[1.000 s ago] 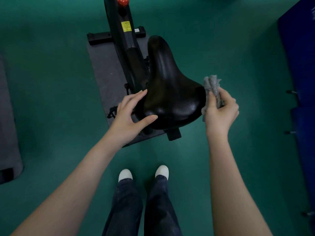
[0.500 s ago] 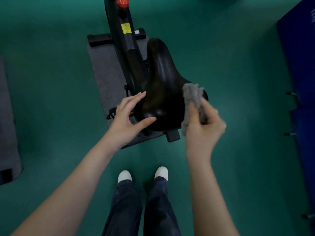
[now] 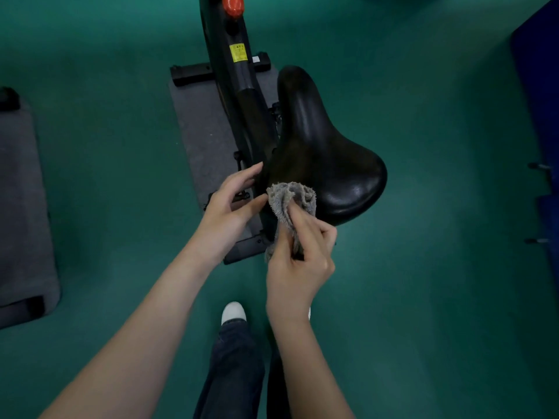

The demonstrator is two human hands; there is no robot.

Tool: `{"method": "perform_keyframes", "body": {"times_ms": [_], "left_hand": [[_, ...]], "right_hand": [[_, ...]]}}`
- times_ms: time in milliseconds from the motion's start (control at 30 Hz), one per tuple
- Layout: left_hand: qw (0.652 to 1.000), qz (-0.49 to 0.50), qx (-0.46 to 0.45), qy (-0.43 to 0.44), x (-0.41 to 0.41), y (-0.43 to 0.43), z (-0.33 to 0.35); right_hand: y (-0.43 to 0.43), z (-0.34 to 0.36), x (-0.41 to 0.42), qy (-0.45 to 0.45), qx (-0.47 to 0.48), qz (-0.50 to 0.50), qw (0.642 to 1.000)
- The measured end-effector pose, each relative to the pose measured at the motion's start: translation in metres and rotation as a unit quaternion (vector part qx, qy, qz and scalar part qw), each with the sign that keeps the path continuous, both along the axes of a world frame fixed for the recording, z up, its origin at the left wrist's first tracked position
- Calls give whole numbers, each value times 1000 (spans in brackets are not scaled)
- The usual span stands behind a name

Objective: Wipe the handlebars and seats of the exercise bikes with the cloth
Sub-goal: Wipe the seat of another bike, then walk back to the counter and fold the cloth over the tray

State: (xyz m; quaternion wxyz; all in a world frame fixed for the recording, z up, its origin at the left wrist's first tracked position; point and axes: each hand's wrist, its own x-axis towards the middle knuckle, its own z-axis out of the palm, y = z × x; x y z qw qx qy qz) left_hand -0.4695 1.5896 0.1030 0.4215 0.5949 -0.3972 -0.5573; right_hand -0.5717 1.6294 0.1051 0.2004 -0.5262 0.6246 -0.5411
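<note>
A glossy black bike seat (image 3: 326, 152) stands in the middle of the view, its narrow nose pointing away from me. My right hand (image 3: 299, 255) grips a crumpled grey cloth (image 3: 287, 201) and holds it against the seat's near left rear edge. Beside it, my left hand (image 3: 233, 201) has straight fingers touching the seat's left side, the thumb close to the cloth. The black bike frame (image 3: 236, 71) with a red knob (image 3: 233, 6) and a yellow label runs away from the seat. The handlebars are out of view.
The bike stands on a grey mat (image 3: 205, 140) on the green floor (image 3: 438, 267). Another grey mat (image 3: 21, 207) lies at the left edge. Blue panels (image 3: 541, 101) with small pegs line the right edge. My legs and one white shoe (image 3: 233, 313) are below the seat.
My right hand has carried the cloth from the seat's right rear side across to its left rear edge. My left hand has stayed at the seat's left side.
</note>
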Motion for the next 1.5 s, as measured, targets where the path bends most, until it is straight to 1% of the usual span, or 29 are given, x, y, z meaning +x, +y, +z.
{"method": "perform_keyframes", "body": {"times_ms": [100, 167, 300, 367, 467, 567, 667, 833, 967, 1067, 1233, 1367, 1433, 1500], "left_hand": [[1000, 12, 12, -12, 7, 9, -4], [1000, 18, 19, -14, 9, 17, -5], [999, 18, 21, -41, 15, 30, -2], [998, 13, 21, -64, 19, 36, 2], [994, -8, 25, -103, 23, 46, 11], [981, -52, 20, -184, 27, 54, 22], [958, -112, 19, -263, 32, 63, 39], [918, -204, 27, -338, 39, 81, 65], [877, -255, 26, -407, 42, 92, 79], [843, -287, 44, -454, 39, 102, 90], [812, -309, 55, -492, 17, 111, 101], [780, -328, 65, -529, -26, 108, 106], [776, -331, 66, -533, -59, 105, 108], [781, -329, 62, -528, -100, 102, 108]], "right_hand": [[3, 0, 10, -34, 14, 10, 999], [8, 2, 16, -78, 42, 11, 996], [10, 17, 12, -217, 127, 11, 968], [10, 27, 3, -242, 154, 27, 958], [13, 42, -12, -238, 184, 46, 952], [13, 61, -24, -225, 205, 61, 951], [15, 82, -38, -215, 220, 84, 948], [31, 118, -66, -197, 229, 77, 950], [46, 139, -88, -180, 242, 68, 951], [58, 147, -107, -166, 259, 66, 949], [73, 150, -143, -193, 278, 55, 939], [81, 156, -192, -222, 269, 65, 935], [83, 160, -224, -229, 267, 67, 934], [86, 162, -262, -228, 258, 65, 937]]}}
